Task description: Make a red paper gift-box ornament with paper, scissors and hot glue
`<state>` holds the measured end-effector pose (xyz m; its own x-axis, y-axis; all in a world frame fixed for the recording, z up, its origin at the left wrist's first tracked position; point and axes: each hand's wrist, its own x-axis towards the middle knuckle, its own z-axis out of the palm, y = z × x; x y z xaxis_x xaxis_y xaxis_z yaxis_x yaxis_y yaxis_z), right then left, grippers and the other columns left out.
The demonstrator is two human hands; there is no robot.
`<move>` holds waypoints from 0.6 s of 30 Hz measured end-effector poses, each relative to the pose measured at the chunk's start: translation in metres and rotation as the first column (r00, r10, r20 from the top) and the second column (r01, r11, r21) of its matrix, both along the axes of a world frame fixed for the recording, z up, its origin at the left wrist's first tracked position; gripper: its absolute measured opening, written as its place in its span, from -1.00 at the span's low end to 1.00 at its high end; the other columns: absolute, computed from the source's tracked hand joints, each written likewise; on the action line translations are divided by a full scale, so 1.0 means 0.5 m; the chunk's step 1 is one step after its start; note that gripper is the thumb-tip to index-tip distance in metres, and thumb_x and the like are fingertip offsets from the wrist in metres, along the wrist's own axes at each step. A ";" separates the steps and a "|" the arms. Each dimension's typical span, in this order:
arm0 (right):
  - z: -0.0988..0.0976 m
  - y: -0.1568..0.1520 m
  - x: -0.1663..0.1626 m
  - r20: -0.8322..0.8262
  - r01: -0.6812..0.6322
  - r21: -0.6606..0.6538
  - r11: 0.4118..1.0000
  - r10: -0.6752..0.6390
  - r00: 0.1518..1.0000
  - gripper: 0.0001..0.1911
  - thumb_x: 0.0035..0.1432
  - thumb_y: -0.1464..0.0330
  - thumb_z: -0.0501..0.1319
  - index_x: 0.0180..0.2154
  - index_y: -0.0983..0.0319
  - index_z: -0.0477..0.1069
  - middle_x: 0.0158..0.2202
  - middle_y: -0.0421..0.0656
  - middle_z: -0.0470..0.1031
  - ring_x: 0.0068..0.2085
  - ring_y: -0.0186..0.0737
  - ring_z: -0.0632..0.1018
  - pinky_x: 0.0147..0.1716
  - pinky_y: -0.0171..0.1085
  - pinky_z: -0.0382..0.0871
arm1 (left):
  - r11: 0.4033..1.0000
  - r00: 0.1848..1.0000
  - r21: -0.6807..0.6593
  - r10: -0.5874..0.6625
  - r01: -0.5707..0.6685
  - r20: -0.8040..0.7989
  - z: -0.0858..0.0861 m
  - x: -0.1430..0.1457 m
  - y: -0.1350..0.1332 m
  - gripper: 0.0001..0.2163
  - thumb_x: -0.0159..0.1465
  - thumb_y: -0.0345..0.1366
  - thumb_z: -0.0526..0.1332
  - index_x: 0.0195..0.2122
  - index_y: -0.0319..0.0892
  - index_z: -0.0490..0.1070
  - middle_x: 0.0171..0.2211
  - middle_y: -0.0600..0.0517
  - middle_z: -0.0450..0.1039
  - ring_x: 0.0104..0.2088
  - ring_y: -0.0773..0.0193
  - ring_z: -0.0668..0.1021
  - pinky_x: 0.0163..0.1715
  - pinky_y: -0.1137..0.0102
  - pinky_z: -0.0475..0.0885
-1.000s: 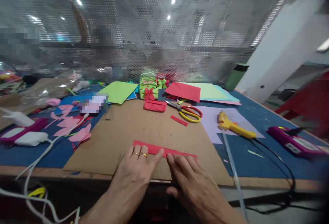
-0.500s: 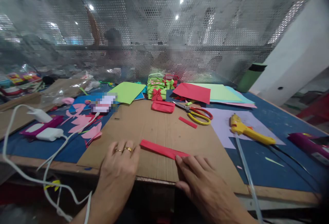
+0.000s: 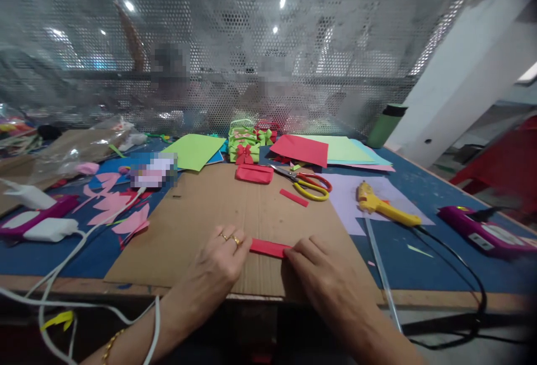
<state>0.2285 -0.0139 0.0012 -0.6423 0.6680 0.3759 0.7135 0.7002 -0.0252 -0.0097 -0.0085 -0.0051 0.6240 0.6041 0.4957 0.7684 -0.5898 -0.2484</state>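
Observation:
A narrow red paper strip (image 3: 268, 248) lies across the front of the cardboard sheet (image 3: 201, 203). At its left end my left hand (image 3: 224, 259), with rings on the fingers, is closed on the strip. My right hand (image 3: 314, 264) has its fingers bent and pressed together over the right end, hiding that end. Farther back on the cardboard are a small folded red paper piece (image 3: 254, 174), a short red strip (image 3: 293, 198) and scissors (image 3: 310, 188) with yellow and orange handles.
A yellow glue gun (image 3: 384, 205) rests on lilac paper at right, near a purple power strip (image 3: 478, 231). Small green paper bags (image 3: 243, 147) stand at the back beside coloured sheets (image 3: 302, 150). White cables (image 3: 84, 242) and pink paper cutouts (image 3: 111, 208) lie at left.
My left hand has moved right and taken hold of the strip's left end. My right fingers have drawn together on the other end. The whole view has shifted slightly.

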 end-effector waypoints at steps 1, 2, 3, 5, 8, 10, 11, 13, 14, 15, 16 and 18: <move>0.000 -0.001 0.000 0.025 -0.003 0.025 1.000 0.002 1.000 -0.87 0.29 0.56 0.15 -0.22 0.33 0.46 -0.28 -0.02 0.49 -0.29 -0.11 0.43 -0.32 -0.18 0.39 | 1.000 1.000 -0.022 -0.010 0.011 0.012 0.002 -0.003 -0.001 -0.74 0.39 -0.55 0.00 -0.06 -0.32 0.46 -0.27 -0.12 0.44 -0.22 0.09 0.44 -0.19 0.21 0.34; 0.000 -0.001 0.000 0.045 -0.003 0.052 0.999 0.000 0.999 -0.86 0.27 0.58 0.15 -0.21 0.34 0.46 -0.28 -0.01 0.49 -0.29 -0.10 0.44 -0.32 -0.17 0.40 | 0.998 1.000 -0.052 -0.018 0.019 0.020 0.005 -0.005 -0.001 -0.75 0.39 -0.54 0.01 -0.09 -0.29 0.47 -0.28 -0.10 0.43 -0.24 0.10 0.43 -0.19 0.22 0.33; 0.001 -0.003 -0.001 0.061 -0.001 0.070 0.998 -0.004 0.998 -0.85 0.26 0.59 0.15 -0.20 0.34 0.46 -0.28 -0.01 0.49 -0.29 -0.09 0.44 -0.31 -0.16 0.40 | 0.996 0.999 -0.084 -0.019 0.022 0.027 0.007 -0.007 -0.001 -0.76 0.39 -0.53 0.02 -0.13 -0.26 0.48 -0.30 -0.08 0.42 -0.26 0.12 0.41 -0.20 0.23 0.32; 0.003 -0.007 -0.001 0.078 0.019 0.054 0.998 -0.023 0.997 -0.84 0.24 0.60 0.15 -0.19 0.33 0.46 -0.27 -0.01 0.49 -0.28 -0.09 0.45 -0.31 -0.17 0.40 | 0.989 0.998 -0.148 -0.003 0.011 0.055 0.010 -0.011 0.003 -0.77 0.39 -0.52 0.03 -0.22 -0.21 0.49 -0.33 -0.05 0.41 -0.29 0.14 0.39 -0.22 0.24 0.30; 0.008 -0.011 -0.002 0.056 0.090 -0.026 0.996 -0.088 0.995 -0.86 0.26 0.58 0.16 -0.24 0.28 0.45 -0.26 -0.03 0.49 -0.28 -0.11 0.43 -0.30 -0.19 0.37 | 0.976 0.987 -0.217 0.036 -0.002 0.154 0.006 -0.013 0.013 -0.77 0.38 -0.52 0.05 -0.29 -0.18 0.47 -0.32 -0.03 0.41 -0.28 0.15 0.39 -0.24 0.24 0.25; 0.012 -0.010 -0.005 0.027 0.159 -0.072 0.985 -0.157 0.987 -0.86 0.28 0.57 0.15 -0.27 0.26 0.44 -0.26 -0.05 0.48 -0.27 -0.12 0.43 -0.29 -0.20 0.34 | 0.963 0.969 -0.270 0.061 0.006 0.238 0.004 -0.012 0.023 -0.77 0.39 -0.50 0.06 -0.33 -0.18 0.47 -0.32 -0.03 0.42 -0.27 0.15 0.40 -0.25 0.25 0.23; 0.014 -0.008 -0.007 0.019 0.193 -0.089 0.977 -0.192 0.981 -0.84 0.28 0.57 0.15 -0.28 0.25 0.44 -0.26 -0.05 0.48 -0.28 -0.12 0.42 -0.29 -0.21 0.33 | 0.952 0.959 -0.307 0.074 0.014 0.272 0.004 -0.012 0.027 -0.76 0.39 -0.49 0.05 -0.34 -0.18 0.46 -0.32 -0.03 0.42 -0.27 0.15 0.40 -0.25 0.25 0.23; 0.019 0.001 -0.011 0.035 0.246 -0.112 0.963 -0.244 0.969 -0.81 0.28 0.58 0.13 -0.30 0.24 0.44 -0.26 -0.07 0.48 -0.29 -0.14 0.41 -0.28 -0.21 0.29 | 0.916 0.944 -0.399 0.103 0.033 0.315 0.009 -0.012 0.035 -0.76 0.40 -0.46 0.05 -0.34 -0.18 0.46 -0.31 -0.02 0.44 -0.25 0.15 0.42 -0.25 0.26 0.23; 0.022 0.007 -0.013 0.057 0.261 -0.116 0.958 -0.256 0.965 -0.80 0.28 0.59 0.13 -0.33 0.23 0.44 -0.28 -0.08 0.48 -0.30 -0.14 0.41 -0.27 -0.20 0.28 | 0.893 0.940 -0.448 0.121 0.038 0.320 0.014 -0.013 0.038 -0.76 0.41 -0.45 0.05 -0.34 -0.18 0.46 -0.30 -0.02 0.45 -0.25 0.16 0.43 -0.24 0.27 0.23; 0.025 0.013 -0.013 0.088 0.266 -0.122 0.956 -0.257 0.962 -0.78 0.28 0.58 0.12 -0.35 0.23 0.44 -0.30 -0.08 0.49 -0.30 -0.13 0.41 -0.27 -0.19 0.26 | 0.872 0.937 -0.488 0.138 0.038 0.320 0.018 -0.013 0.041 -0.77 0.41 -0.45 0.04 -0.33 -0.18 0.45 -0.29 -0.01 0.46 -0.25 0.16 0.43 -0.24 0.28 0.24; 0.027 0.020 -0.013 0.116 0.266 -0.128 0.955 -0.252 0.961 -0.77 0.29 0.58 0.11 -0.36 0.23 0.44 -0.32 -0.09 0.49 -0.30 -0.12 0.41 -0.26 -0.19 0.25 | 0.856 0.935 -0.516 0.153 0.037 0.319 0.023 -0.013 0.043 -0.77 0.41 -0.45 0.04 -0.33 -0.18 0.44 -0.29 0.00 0.46 -0.25 0.17 0.43 -0.23 0.28 0.24; 0.031 0.033 -0.012 0.132 0.265 -0.148 0.953 -0.247 0.960 -0.76 0.33 0.53 0.09 -0.37 0.23 0.44 -0.34 -0.09 0.50 -0.29 -0.11 0.44 -0.26 -0.18 0.23 | 0.837 0.930 -0.546 0.182 0.024 0.319 0.029 -0.012 0.047 -0.80 0.40 -0.46 0.06 -0.33 -0.17 0.42 -0.30 0.02 0.46 -0.26 0.19 0.43 -0.22 0.30 0.25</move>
<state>0.2227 0.0024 0.0165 -0.4728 0.8616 0.1846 0.8730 0.4865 -0.0343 -0.0156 0.0150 0.0096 0.4134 0.8748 0.2526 0.7918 -0.4823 0.3748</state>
